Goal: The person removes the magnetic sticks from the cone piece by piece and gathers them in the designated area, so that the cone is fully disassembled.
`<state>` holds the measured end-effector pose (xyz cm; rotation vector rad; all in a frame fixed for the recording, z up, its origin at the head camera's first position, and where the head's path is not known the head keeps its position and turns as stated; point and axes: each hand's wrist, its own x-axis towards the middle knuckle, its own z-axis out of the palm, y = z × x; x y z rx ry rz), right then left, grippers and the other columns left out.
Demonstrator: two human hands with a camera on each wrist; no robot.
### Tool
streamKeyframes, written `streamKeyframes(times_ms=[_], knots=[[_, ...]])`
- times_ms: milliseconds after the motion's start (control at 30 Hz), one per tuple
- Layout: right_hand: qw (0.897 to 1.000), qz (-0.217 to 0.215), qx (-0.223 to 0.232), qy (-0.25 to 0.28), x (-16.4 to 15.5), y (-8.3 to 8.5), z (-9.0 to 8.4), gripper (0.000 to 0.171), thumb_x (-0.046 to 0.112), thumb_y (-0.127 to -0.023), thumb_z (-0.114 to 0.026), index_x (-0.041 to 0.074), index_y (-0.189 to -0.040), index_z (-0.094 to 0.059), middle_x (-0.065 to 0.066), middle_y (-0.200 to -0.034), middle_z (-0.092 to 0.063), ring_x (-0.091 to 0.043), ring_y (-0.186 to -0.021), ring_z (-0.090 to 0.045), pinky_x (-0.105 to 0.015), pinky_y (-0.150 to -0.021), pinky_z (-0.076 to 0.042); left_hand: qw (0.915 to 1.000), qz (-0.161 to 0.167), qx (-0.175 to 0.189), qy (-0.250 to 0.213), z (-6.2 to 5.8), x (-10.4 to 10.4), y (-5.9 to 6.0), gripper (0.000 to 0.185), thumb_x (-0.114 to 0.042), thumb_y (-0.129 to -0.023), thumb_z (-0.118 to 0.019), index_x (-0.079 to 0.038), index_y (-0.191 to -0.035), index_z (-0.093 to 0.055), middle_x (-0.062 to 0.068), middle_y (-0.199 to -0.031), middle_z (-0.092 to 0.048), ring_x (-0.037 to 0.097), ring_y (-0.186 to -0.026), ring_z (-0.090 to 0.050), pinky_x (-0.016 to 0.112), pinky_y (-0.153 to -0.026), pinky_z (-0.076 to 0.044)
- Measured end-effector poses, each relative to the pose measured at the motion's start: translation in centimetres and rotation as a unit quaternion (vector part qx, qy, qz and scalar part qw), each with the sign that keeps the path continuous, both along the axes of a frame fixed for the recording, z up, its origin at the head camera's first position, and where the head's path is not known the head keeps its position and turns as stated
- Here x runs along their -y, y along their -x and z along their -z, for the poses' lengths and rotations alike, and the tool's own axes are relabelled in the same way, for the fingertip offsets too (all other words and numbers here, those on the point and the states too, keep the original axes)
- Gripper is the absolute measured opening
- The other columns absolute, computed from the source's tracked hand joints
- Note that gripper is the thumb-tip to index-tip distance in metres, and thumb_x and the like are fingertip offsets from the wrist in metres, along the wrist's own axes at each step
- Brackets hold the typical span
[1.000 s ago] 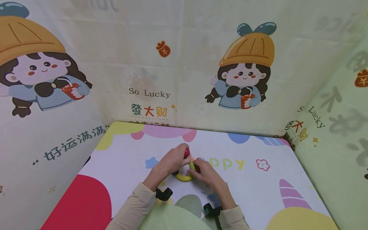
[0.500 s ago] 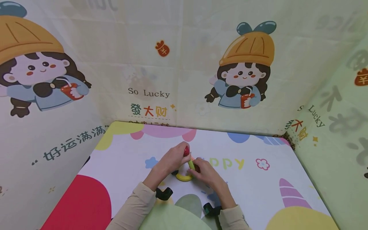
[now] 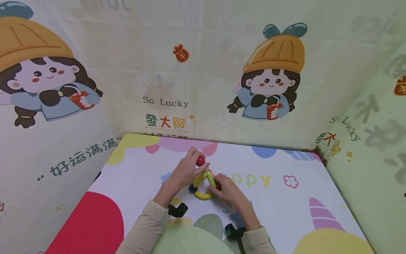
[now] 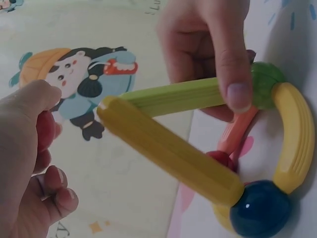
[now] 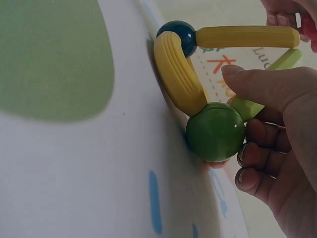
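Left hand (image 3: 185,171) pinches a red ball (image 3: 200,161), held just above the joined tips of a yellow rod (image 4: 168,151) and a green rod (image 4: 173,96). Right hand (image 3: 228,190) grips the green rod beside a green ball (image 5: 215,131). The toy frame stands mid-mat (image 3: 285,211), on a curved yellow piece (image 5: 178,74) joined to a dark blue ball (image 4: 260,208). Backdrop (image 3: 165,102) reads "So Lucky"; mat shows "ppy"

the left hand (image 3: 185,169) is lifted, fingers curled in a pinch. the right hand (image 3: 229,190) stays low, thumb and fingers pinching.
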<state>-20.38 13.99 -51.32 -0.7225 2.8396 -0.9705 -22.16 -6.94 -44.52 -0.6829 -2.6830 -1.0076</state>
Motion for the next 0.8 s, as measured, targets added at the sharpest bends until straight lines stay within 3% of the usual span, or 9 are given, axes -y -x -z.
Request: streamKeyframes(times_ms=[233,367,567,800], knots=[[1.0,0.002,-0.001,0.004,-0.3,0.0,0.1,0.021,0.034,-0.089,-0.075,0.017,-0.092,-0.063,0.003,-0.077,-0.049,-0.008,-0.069,-0.045,-0.019,-0.059,-0.04,0.9993,-0.032,0.005,-0.016,0.1,1.2,0.3,0.047,-0.031,-0.092,-0.073,-0.01,-0.131,-0.058,0.006,-0.117,-0.049,0.018,-0.098,-0.062,0.03,-0.083,-0.061],[1.0,0.0,-0.005,0.006,-0.3,0.0,0.2,0.022,0.033,-0.089,-0.075,0.015,-0.091,-0.062,0.003,-0.077,-0.048,-0.008,-0.069,-0.044,-0.02,-0.058,-0.039,0.9984,-0.048,0.001,-0.03,0.6,2.2,0.6,0.048,-0.026,-0.09,-0.076,-0.008,-0.129,-0.056,0.008,-0.117,-0.053,0.018,-0.095,-0.059,0.031,-0.081,-0.061],[1.0,-0.005,-0.02,0.007,-0.3,0.0,0.4,0.022,0.031,-0.089,-0.076,0.014,-0.089,-0.061,0.004,-0.076,-0.047,-0.007,-0.067,-0.042,-0.02,-0.057,-0.037,0.9961,-0.076,-0.022,-0.04,2.2,3.7,0.9,0.045,-0.017,-0.087,-0.079,-0.007,-0.123,-0.055,0.009,-0.114,-0.059,0.016,-0.088,-0.055,0.029,-0.074,-0.057],[1.0,-0.007,-0.021,0.016,-0.4,-0.1,0.5,0.023,0.03,-0.088,-0.077,0.014,-0.09,-0.061,0.003,-0.075,-0.048,-0.006,-0.067,-0.042,-0.019,-0.057,-0.037,0.9922,-0.112,-0.014,-0.053,4.1,4.9,1.0,0.042,-0.014,-0.086,-0.079,-0.01,-0.124,-0.062,0.01,-0.118,-0.058,0.021,-0.099,-0.06,0.035,-0.083,-0.061]])
